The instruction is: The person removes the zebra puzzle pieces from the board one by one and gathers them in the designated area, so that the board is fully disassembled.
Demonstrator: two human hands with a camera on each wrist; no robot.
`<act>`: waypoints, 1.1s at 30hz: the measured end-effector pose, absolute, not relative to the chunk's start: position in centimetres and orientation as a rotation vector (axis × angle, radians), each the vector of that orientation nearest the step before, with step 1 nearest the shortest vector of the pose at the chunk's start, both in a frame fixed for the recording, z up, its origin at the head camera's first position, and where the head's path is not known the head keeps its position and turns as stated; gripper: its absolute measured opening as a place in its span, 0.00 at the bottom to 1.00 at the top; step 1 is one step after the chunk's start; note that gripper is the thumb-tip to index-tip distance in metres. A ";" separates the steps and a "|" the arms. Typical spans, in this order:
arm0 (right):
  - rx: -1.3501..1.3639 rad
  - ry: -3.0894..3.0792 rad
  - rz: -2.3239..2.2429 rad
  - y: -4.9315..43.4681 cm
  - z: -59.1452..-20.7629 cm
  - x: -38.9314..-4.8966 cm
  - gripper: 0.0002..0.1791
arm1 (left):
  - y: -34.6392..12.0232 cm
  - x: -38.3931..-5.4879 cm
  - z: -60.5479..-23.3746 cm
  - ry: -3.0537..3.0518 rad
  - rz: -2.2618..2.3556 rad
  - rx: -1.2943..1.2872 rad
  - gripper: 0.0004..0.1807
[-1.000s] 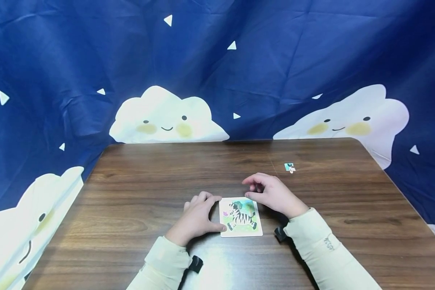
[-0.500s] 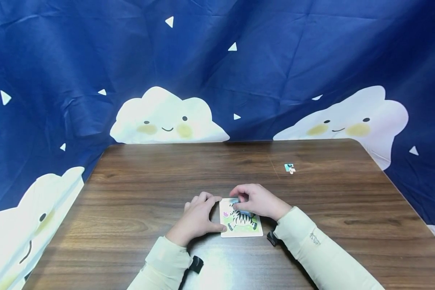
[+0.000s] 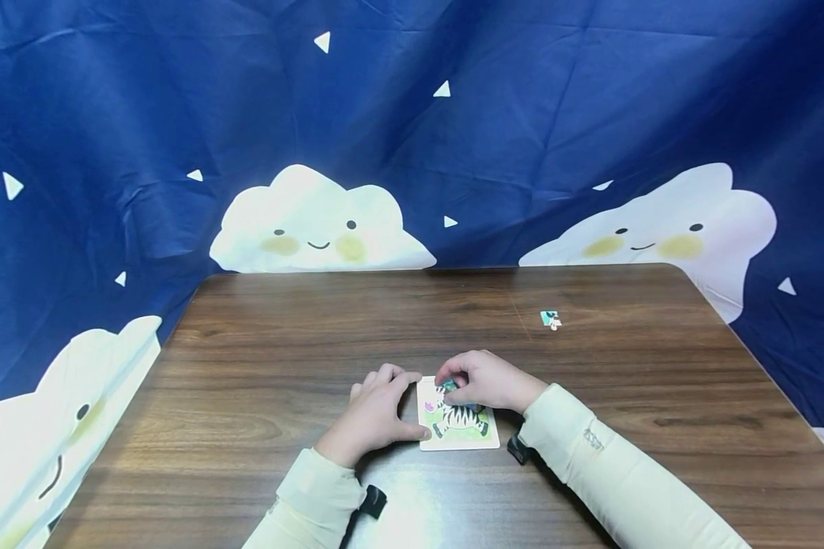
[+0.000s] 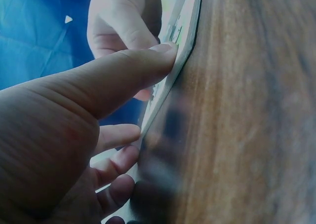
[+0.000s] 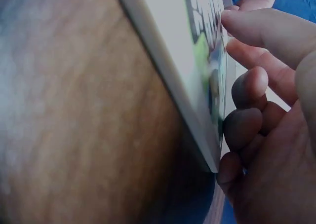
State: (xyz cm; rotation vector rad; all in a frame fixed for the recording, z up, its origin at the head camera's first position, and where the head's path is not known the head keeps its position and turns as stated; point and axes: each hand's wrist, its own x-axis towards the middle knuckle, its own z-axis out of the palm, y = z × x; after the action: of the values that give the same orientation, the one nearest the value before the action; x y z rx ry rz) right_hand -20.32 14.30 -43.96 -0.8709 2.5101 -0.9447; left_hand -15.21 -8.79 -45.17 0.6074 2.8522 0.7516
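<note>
A square zebra picture puzzle board (image 3: 459,433) lies flat on the brown table in the head view. My left hand (image 3: 367,419) rests at its left side, thumb over the lower-left edge and forefinger at the upper-left corner. Over the upper part of the board is my right hand (image 3: 490,381), its thumb and forefinger touching the picture. In the right wrist view the board (image 5: 168,71) shows edge-on, with the thumb tip (image 5: 229,19) against its face and other fingers loosely bent. Whether a piece is pinched there is hidden.
A small teal, black and white puzzle piece (image 3: 551,319) lies beyond my right hand on the wooden table (image 3: 281,328). A blue cloth (image 3: 384,99) with white clouds hangs behind the table's far edge. Dark straps show at both cuffs.
My right hand has moved left and slightly nearer, from the board's upper-right corner onto the picture, and has stayed about there since. My left hand and the board keep their places.
</note>
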 end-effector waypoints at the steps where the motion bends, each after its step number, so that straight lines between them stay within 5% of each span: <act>1: -0.874 2.518 -0.932 14.3 -44.0 -20.3 0.10 | -8.8 -15.2 -45.2 2.853 0.753 0.608 0.47; 33: -0.954 2.664 -0.782 13.9 -43.3 -19.5 0.10 | -8.8 -15.3 -45.3 2.861 0.737 0.610 0.47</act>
State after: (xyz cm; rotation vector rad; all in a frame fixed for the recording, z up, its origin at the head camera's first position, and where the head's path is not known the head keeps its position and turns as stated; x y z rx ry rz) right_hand -19.48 13.85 -43.35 -0.9541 2.6645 -0.7819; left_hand -15.26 -8.80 -45.33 0.6102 2.8608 0.7365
